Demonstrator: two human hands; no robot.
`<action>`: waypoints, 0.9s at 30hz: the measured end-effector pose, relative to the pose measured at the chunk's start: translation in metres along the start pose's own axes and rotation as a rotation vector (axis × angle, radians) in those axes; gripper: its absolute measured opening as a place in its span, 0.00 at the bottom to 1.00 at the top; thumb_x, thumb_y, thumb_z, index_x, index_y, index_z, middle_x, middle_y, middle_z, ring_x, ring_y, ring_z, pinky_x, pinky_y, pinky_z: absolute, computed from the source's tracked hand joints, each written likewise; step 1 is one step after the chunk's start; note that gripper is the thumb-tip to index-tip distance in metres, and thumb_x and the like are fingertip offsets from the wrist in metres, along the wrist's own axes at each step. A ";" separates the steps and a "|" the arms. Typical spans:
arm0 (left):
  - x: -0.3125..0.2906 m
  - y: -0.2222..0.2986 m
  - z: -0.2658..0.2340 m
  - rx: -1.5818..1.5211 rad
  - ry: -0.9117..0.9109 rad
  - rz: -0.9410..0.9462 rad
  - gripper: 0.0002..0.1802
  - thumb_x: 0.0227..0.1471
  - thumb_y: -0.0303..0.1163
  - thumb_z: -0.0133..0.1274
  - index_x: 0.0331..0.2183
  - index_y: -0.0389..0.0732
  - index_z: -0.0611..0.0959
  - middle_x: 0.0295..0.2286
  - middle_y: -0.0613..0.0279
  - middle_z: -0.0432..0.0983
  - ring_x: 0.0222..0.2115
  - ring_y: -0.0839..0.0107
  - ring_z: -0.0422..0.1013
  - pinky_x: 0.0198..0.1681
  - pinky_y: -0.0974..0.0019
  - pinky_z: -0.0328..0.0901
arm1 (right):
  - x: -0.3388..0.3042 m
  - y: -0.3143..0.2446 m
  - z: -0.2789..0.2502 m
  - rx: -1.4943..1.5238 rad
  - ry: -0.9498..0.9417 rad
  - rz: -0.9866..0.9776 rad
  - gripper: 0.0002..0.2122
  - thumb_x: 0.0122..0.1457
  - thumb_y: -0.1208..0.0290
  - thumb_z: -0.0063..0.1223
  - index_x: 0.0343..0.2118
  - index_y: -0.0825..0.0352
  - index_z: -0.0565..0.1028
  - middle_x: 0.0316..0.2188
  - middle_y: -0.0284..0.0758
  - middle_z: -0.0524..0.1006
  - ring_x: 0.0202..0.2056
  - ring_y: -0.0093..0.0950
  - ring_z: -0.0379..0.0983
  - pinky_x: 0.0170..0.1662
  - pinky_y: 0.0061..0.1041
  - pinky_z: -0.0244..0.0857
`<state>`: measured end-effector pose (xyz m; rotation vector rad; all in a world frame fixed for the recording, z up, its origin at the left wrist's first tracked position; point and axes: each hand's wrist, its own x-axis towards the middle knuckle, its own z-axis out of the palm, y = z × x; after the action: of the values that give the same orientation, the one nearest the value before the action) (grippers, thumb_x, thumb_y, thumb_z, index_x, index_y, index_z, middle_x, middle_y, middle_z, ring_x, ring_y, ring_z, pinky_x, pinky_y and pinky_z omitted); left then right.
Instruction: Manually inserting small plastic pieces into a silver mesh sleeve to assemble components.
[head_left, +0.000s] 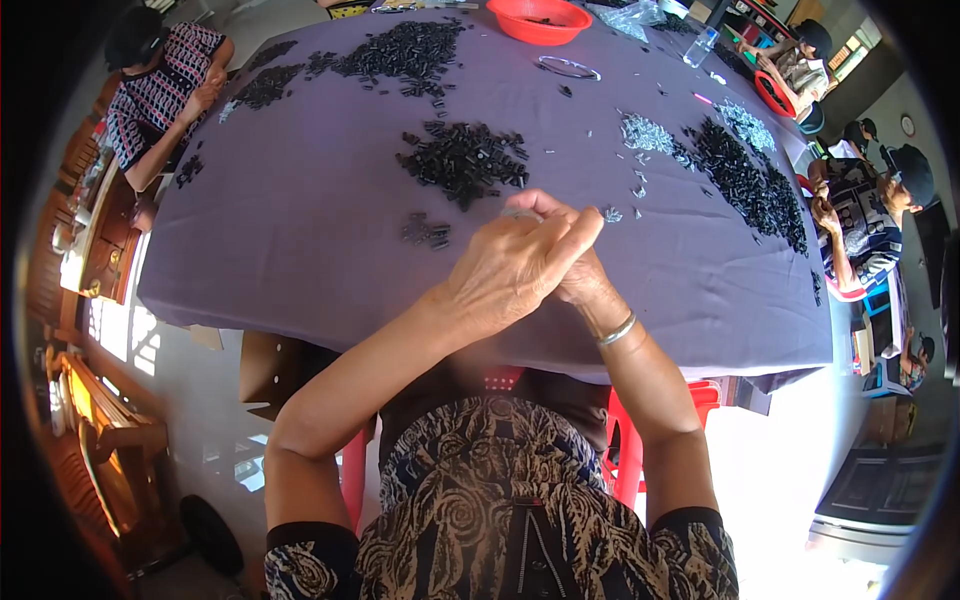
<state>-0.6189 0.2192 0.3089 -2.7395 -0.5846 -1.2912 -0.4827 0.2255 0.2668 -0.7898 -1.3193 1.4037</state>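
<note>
Black-and-tan patterned clothing [480, 470] covers the person's torso, just short of the near edge of the table [320, 240]. Over that edge's middle, the left hand [505, 265] and right hand [581, 278] meet with fingers bent inward, the left partly covering the right (whether anything is pinched between them, one cannot tell). Just beyond them, toward the far edge, lies a heap of small black pieces [465, 162]; a smaller black cluster [427, 233] sits nearer, left of the hands. Some clear bits [612, 214] lie just right of the fingers, and a long dark pile [752, 185] flanks the right edge.
</note>
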 end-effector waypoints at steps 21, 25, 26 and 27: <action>-0.022 -0.003 -0.009 -1.410 0.122 -1.006 0.12 0.54 0.26 0.50 0.42 0.37 0.78 0.34 0.64 0.75 0.32 0.76 0.71 0.30 0.73 0.65 | -0.012 -0.012 0.028 0.358 -0.011 0.132 0.28 0.52 0.44 0.49 0.46 0.65 0.70 0.36 0.28 0.72 0.33 0.17 0.64 0.33 0.17 0.55; -0.023 -0.008 -0.012 -1.578 0.066 -1.021 0.09 0.49 0.24 0.55 0.37 0.38 0.80 0.30 0.64 0.76 0.30 0.75 0.71 0.31 0.72 0.65 | -0.013 -0.008 0.026 0.352 -0.064 0.038 0.30 0.51 0.48 0.53 0.50 0.67 0.67 0.38 0.29 0.71 0.37 0.18 0.65 0.36 0.16 0.57; -0.023 -0.008 -0.014 -1.521 0.044 -0.999 0.09 0.49 0.24 0.56 0.36 0.37 0.81 0.29 0.64 0.76 0.29 0.75 0.71 0.31 0.72 0.65 | -0.014 -0.009 0.024 0.355 -0.060 0.039 0.30 0.51 0.48 0.53 0.50 0.67 0.67 0.38 0.29 0.71 0.37 0.18 0.65 0.36 0.16 0.57; -0.021 -0.007 -0.017 -1.522 0.039 -1.002 0.09 0.49 0.24 0.56 0.36 0.37 0.81 0.29 0.64 0.76 0.29 0.75 0.71 0.31 0.72 0.65 | -0.015 -0.011 0.021 0.322 -0.076 0.035 0.30 0.50 0.49 0.54 0.50 0.67 0.66 0.38 0.29 0.71 0.38 0.18 0.65 0.37 0.16 0.57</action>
<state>-0.6462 0.2156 0.3039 -3.4391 -1.6359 -2.9689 -0.4960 0.2041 0.2785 -0.5499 -1.1022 1.6365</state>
